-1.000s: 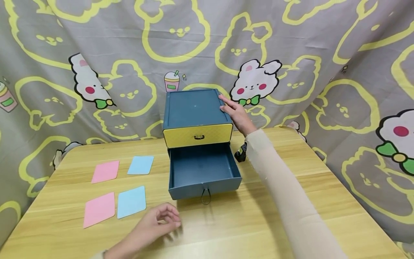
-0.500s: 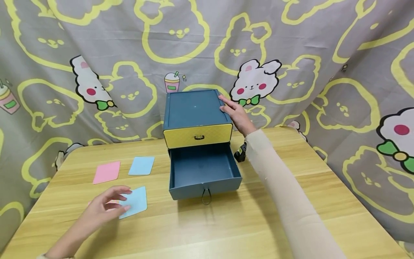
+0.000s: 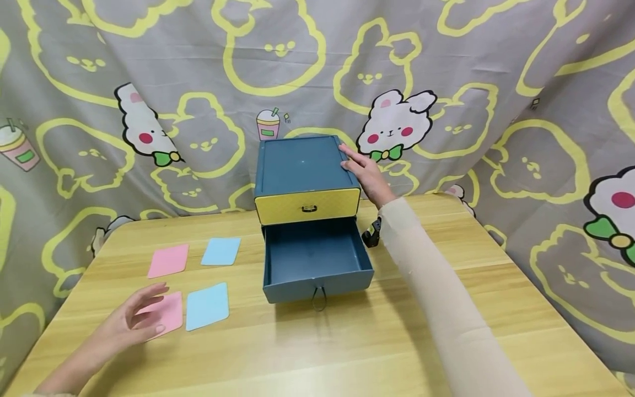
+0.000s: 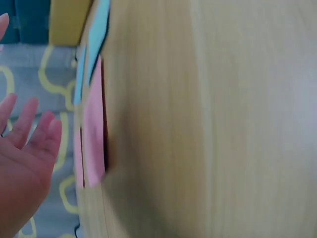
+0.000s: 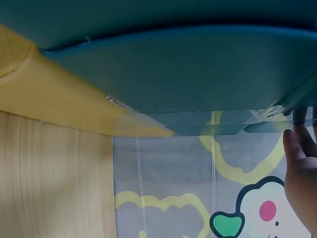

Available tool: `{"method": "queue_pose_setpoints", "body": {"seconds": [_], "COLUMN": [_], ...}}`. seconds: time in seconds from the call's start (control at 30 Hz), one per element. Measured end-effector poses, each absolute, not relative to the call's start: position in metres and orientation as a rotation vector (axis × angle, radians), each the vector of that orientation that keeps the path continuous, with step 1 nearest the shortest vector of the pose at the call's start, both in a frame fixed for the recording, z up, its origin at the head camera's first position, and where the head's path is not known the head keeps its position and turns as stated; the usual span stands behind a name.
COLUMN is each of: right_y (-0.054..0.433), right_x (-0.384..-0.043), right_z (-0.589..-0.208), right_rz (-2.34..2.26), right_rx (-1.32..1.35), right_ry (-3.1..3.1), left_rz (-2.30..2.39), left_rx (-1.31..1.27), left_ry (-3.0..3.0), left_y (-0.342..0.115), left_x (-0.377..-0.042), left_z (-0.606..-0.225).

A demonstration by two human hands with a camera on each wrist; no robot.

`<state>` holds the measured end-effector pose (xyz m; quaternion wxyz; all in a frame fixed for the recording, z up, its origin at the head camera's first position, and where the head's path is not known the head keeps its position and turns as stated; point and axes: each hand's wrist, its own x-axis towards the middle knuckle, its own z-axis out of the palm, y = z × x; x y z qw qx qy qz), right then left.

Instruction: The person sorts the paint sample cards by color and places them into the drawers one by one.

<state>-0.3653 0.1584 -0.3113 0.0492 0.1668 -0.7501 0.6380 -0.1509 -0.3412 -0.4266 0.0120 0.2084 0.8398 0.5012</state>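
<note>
L hand (image 3: 119,325), front-left of the cabinet (image 3: 305,165), holds nothing: fingers loosely bent, thumb apart, above the near pink card (image 3: 170,311) & covering part of it in head view; left wrist view has a gap btwn hand & cards. R hand (image 3: 368,177) rests along the cabinet's right top edge, fingers fairly straight, not wrapped round anything; its beige sleeve (image 3: 439,286) runs fwd past the cabinet's right side. Cabinet is dk blue, upright; its upper drawer, w/ yellow front (image 3: 280,209) & small black handle (image 3: 309,209), is pushed in. Lower drawer (image 3: 297,292), blue-grey, is pulled well out toward the person, inside floor showing, loop pull (image 3: 319,310) hanging off its front. Cards all lie flat left of the cabinet, approx 2x2: near blue card (image 3: 207,306) just beside the near pink one, on its cabinet side; far blue card (image 3: 221,251) nearest the cabinet's left side; far pink card (image 3: 168,261) farther left. Small black item (image 3: 372,232), can't tell what, sits just right of the cabinet. Wood-grain surface (image 3: 248,358) under it all; grey curtain w/ yellow outlines (image 3: 188,60) behind the cabinet.
</note>
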Motion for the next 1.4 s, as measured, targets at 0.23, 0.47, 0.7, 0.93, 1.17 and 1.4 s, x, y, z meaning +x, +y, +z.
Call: {"method": "queue_pose_setpoints", "body": {"seconds": [0.23,0.47,0.7,0.93,1.17,1.4], "right_y": [0.157,0.159,0.164,0.164,0.161,0.154], "right_x": [-0.352,-0.341,-0.36,-0.364,-0.362,-0.364], "right_z": [-0.297,-0.292,-0.308,-0.309,-0.308,-0.311], "right_rz": [2.002,1.985,2.032,2.076,2.076,2.098], "right_rx": [0.52,0.508,0.473,0.445,0.448,0.453], "right_ry": [-2.276,-2.308,-2.253,-2.17,-2.193,-2.196], "left_rz": [1.454,1.447,1.513,1.506,1.452,1.403], "left_rx": [0.565,0.458,0.491,0.65,0.689,0.644], "left_ry": [2.797,2.773,2.662,2.599,2.659,2.718], "left_y": [-0.364,-0.379,-0.395,-0.398,-0.401,-0.405], "left_x": [-0.157,-0.16,-0.157,-0.159,-0.157,-0.151], "left_z": [-0.436,-0.451,-0.458,-0.461,-0.463,-0.464]}}
